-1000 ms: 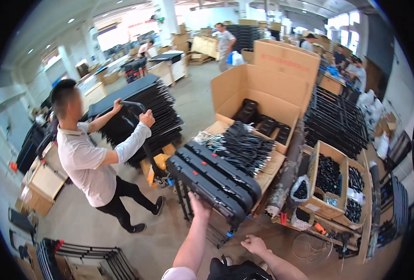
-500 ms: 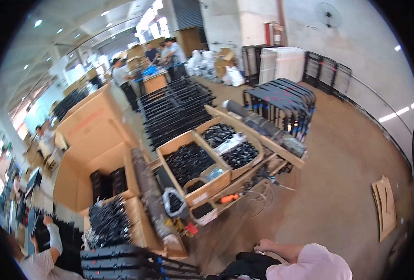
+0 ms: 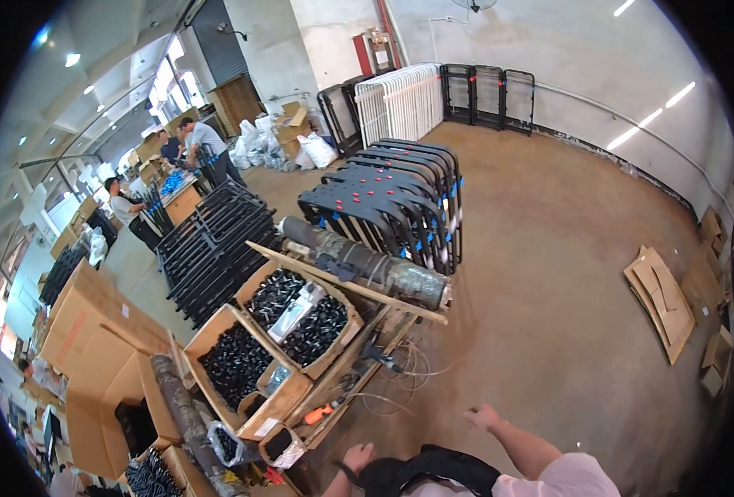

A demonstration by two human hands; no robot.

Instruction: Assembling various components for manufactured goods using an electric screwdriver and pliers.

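My right hand [image 3: 483,417] hangs over the brown floor at the lower middle, fingers loosely bent and apart, holding nothing I can see. Lower and to its left, my left hand [image 3: 357,457] shows beside dark clothing, its fingers loosely stretched and no object visible in them. Nearest to the left hand is a small container of dark parts [image 3: 280,443] at the bench's near end. An orange-handled tool [image 3: 319,412] lies on the bench edge just beyond. Wooden trays hold many small black parts [image 3: 236,360], [image 3: 317,331]. Neither hand touches any of these.
Wrapped rolls [image 3: 367,269] lie along the bench's far side. Behind stand black folding frames [image 3: 375,190] and a white rack row [image 3: 400,103]. A cable [image 3: 412,373] loops over the bench edge. Flattened cardboard [image 3: 656,298] lies at right. An open carton [image 3: 93,389] stands left; people work far back.
My view has swung to the right, so the bench and trays sit further left. My left hand has come into view, and my right hand has moved slightly up and right.
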